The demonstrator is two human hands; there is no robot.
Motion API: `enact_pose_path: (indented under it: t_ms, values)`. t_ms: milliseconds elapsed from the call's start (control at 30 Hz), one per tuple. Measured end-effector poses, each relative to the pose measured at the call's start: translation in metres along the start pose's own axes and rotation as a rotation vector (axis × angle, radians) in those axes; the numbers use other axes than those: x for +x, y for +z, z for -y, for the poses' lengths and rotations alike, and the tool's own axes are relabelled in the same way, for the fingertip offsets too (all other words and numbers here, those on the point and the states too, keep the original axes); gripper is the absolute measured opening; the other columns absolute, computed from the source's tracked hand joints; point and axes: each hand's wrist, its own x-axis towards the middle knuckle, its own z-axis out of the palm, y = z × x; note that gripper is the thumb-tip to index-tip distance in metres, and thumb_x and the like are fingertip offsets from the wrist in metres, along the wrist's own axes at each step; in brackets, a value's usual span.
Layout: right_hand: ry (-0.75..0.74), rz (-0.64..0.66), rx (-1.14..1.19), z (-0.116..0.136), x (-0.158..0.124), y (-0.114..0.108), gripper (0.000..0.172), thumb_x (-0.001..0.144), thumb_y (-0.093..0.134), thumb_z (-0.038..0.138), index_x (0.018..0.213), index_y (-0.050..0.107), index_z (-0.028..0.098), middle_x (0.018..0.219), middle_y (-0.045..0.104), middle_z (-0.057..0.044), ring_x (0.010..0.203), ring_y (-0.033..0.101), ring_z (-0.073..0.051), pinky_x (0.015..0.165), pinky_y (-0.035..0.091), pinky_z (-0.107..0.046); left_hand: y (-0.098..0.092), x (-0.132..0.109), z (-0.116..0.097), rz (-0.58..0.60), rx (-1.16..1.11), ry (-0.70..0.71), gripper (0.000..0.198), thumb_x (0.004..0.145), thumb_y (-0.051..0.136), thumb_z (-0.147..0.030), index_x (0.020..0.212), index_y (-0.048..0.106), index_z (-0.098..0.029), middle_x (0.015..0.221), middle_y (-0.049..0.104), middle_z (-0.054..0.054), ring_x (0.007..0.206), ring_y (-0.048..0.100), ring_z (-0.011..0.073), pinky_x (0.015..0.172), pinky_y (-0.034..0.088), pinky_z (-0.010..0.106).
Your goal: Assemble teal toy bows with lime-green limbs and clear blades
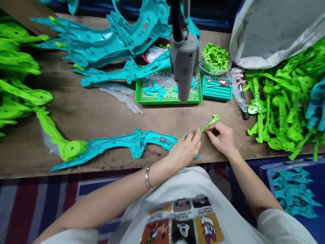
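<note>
A long turquoise plastic toy shell (106, 143), shaped like a bow, lies along the table's front edge. Thin wires and a small electronic piece (162, 139) rest on it. A lime-green limb (50, 130) with a round hub joins its left end. My left hand (185, 147) covers the shell's right end, its fingers curled down on it and hiding the joint there. A slim lime-green arm (210, 124) sticks out past those fingertips, up to the right. My right hand (220, 137) pinches this arm between thumb and fingers.
Behind is a green tray (167, 98) of screws and turquoise bits, below a hanging grey electric screwdriver (185, 64). Nearby are a teal box (217, 91) and a tub of green pieces (215, 57). Green parts pile up left (15, 64) and right (281, 108); turquoise shells (101, 44) lie behind.
</note>
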Motion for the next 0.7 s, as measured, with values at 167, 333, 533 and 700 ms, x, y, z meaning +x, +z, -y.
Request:
enact_pose_path:
  t_ms: [167,333,533,700]
  values:
    - [-0.001,0.058,0.039,0.000,0.003,-0.010,0.011,0.088,0.063,0.016,0.085,0.070,0.024,0.086,0.075,-0.002,0.082,0.070,-0.019,0.080,0.056,-0.035,0.003,0.000,0.003,-0.010,-0.075,-0.048,0.035,0.103,0.040,-0.019,0.130,0.058,-0.007,0.144,0.050,0.019,0.111,0.057,0.0252,0.092,0.053,0.037]
    - [0.031,0.048,0.190,0.005,0.006,-0.015,0.008,0.085,0.069,0.019,0.079,0.069,0.025,0.083,0.074,-0.003,0.081,0.071,-0.019,0.078,0.058,-0.036,0.009,-0.003,0.001,-0.035,-0.115,-0.068,0.040,0.105,0.037,-0.021,0.140,0.049,-0.005,0.119,0.059,0.015,0.106,0.056,0.0234,0.091,0.051,0.035]
    - [-0.043,-0.032,0.153,-0.001,0.011,-0.002,0.015,0.084,0.073,0.023,0.073,0.064,0.025,0.078,0.072,-0.002,0.077,0.070,-0.019,0.076,0.058,-0.037,0.009,-0.003,0.000,-0.029,-0.088,-0.055,0.046,0.107,0.033,-0.025,0.144,0.043,0.000,0.106,0.061,0.014,0.103,0.056,0.0245,0.088,0.050,0.036]
    - [-0.117,-0.036,0.021,-0.006,0.005,0.006,0.016,0.088,0.068,0.021,0.074,0.059,0.024,0.077,0.068,-0.003,0.076,0.067,-0.018,0.073,0.055,-0.035,0.010,-0.003,0.000,-0.065,-0.044,-0.028,0.045,0.105,0.037,-0.021,0.143,0.045,0.002,0.106,0.062,0.014,0.106,0.057,0.0254,0.096,0.048,0.038]
